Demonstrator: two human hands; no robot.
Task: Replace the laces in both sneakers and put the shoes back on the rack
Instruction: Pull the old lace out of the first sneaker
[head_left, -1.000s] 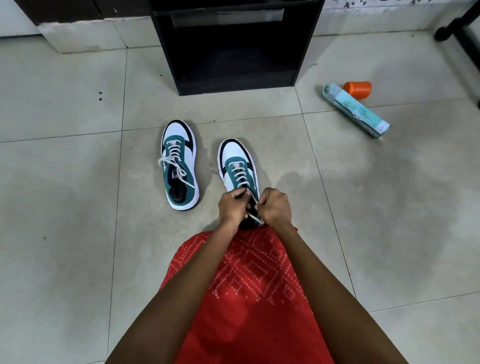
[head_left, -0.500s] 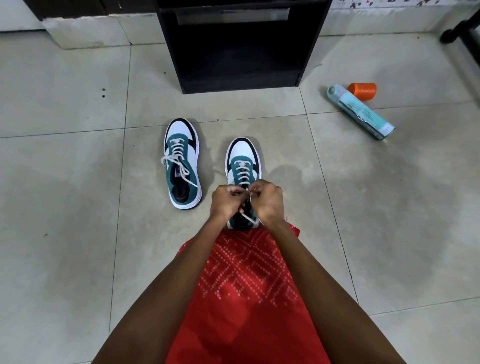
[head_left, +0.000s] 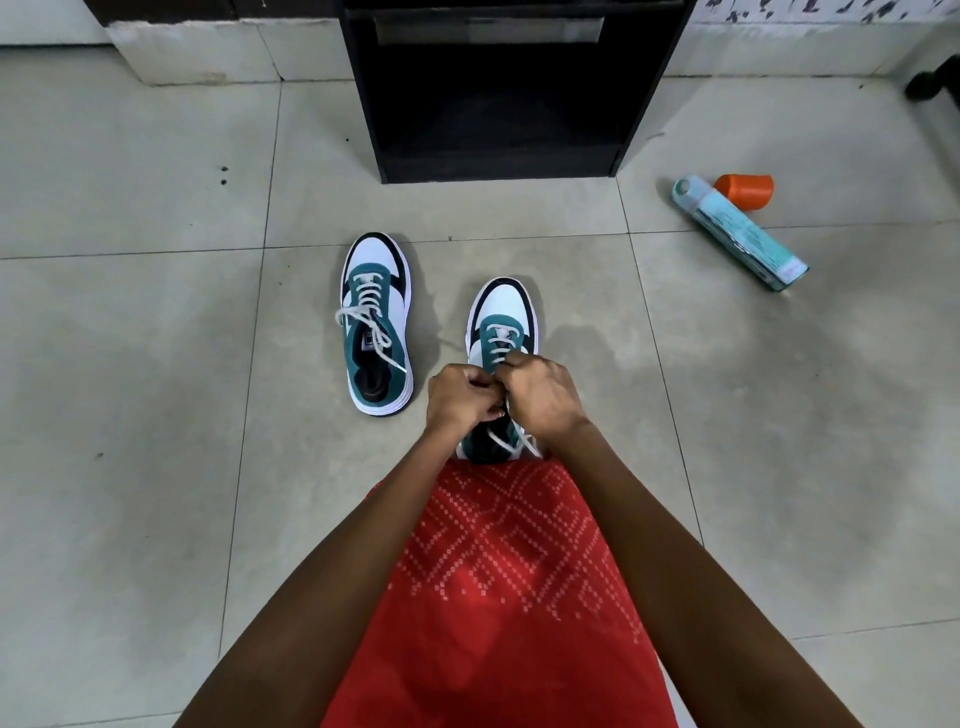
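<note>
The floor (head_left: 156, 415) is made of big pale tiles with thin dark lines between them. There is lots of bare floor on the left, and lots more on the near right.

The black rack (head_left: 493, 104) stands at the far edge, in the middle. Its front is open and it is dark inside. A strip of bare tile lies between the rack's bottom edge and the toes of the shoes.

A red cloth (head_left: 493, 597) with little white dots covers the person's lap at the near edge. Its far edge reaches the heel of the right sneaker (head_left: 501, 312).

Both shoes are white, green-blue and black, and their toes point at the rack. The left sneaker (head_left: 376, 322) stands alone on the floor. It is laced, and its loose lace ends lie across its top. A gap of bare floor runs between the two shoes. The right sneaker sits a bit nearer to the person.

A light blue can (head_left: 737, 231) lies on its side on the far right, well apart from the shoes.

The left hand (head_left: 460, 397) and the right hand (head_left: 543, 392) are close together over the right sneaker. Both are curled and pinch its white lace (head_left: 511, 444). Two lace ends hang down under the right hand.

An orange cap (head_left: 745, 189) lies just beside the far end of the can.
</note>
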